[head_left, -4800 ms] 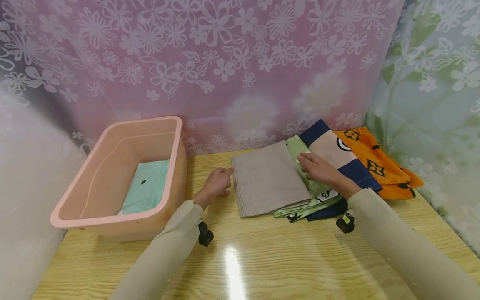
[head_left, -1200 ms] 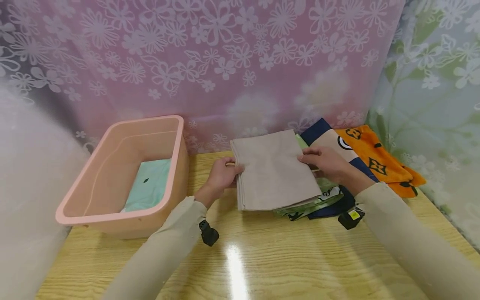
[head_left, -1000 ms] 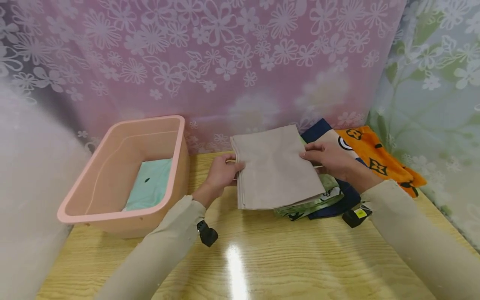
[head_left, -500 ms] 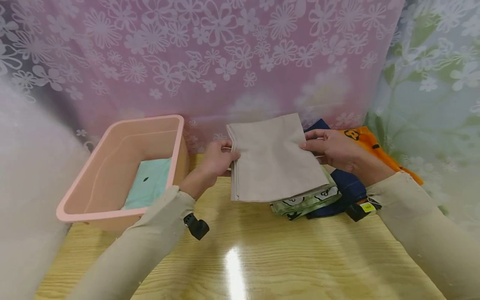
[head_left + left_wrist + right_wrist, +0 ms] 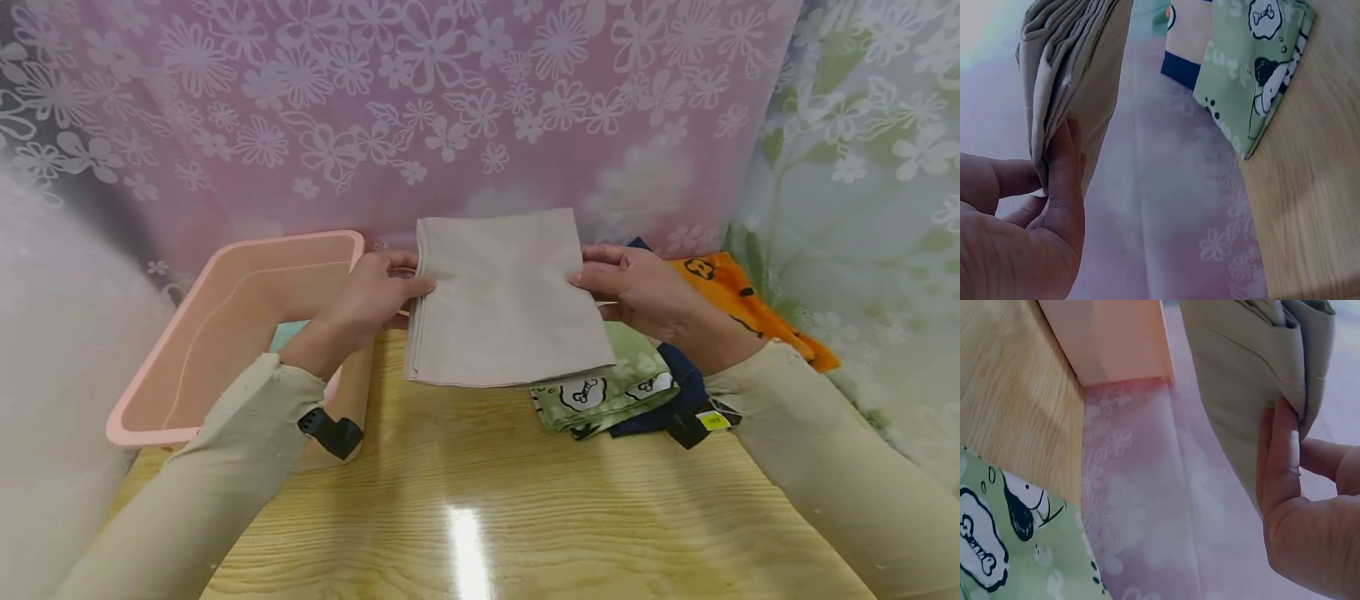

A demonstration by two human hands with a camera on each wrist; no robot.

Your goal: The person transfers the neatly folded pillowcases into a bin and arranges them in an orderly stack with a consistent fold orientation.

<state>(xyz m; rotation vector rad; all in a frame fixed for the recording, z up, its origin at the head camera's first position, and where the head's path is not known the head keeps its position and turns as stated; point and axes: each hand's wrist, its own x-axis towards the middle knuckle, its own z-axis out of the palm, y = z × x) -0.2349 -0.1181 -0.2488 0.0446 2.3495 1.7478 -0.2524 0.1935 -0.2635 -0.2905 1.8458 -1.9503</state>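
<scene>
A folded beige cloth (image 5: 510, 300) hangs above the table between both hands, its many layers showing in the left wrist view. My left hand (image 5: 367, 296) pinches its left edge, thumb on top and fingers beneath. On the opposite edge my right hand (image 5: 648, 292) pinches it the same way; the right wrist view shows fingers (image 5: 1284, 450) flat against the underside. Right of and below the cloth lies a folded green cloth (image 5: 622, 379) with cartoon dog and bone prints. It rests partly over a navy and pale pink cloth (image 5: 686, 379).
A pink plastic tub (image 5: 161, 392) stands at the left, a mint cloth (image 5: 288, 333) inside it mostly hidden by my left arm. An orange cloth (image 5: 720, 271) with dark motifs lies at the far right. A floral curtain (image 5: 480, 108) closes off the table's (image 5: 570, 517) back.
Both hands have taken hold of the beige cloth, lifted it off the green cloth and carried it left toward the tub. More of the green cloth now shows.
</scene>
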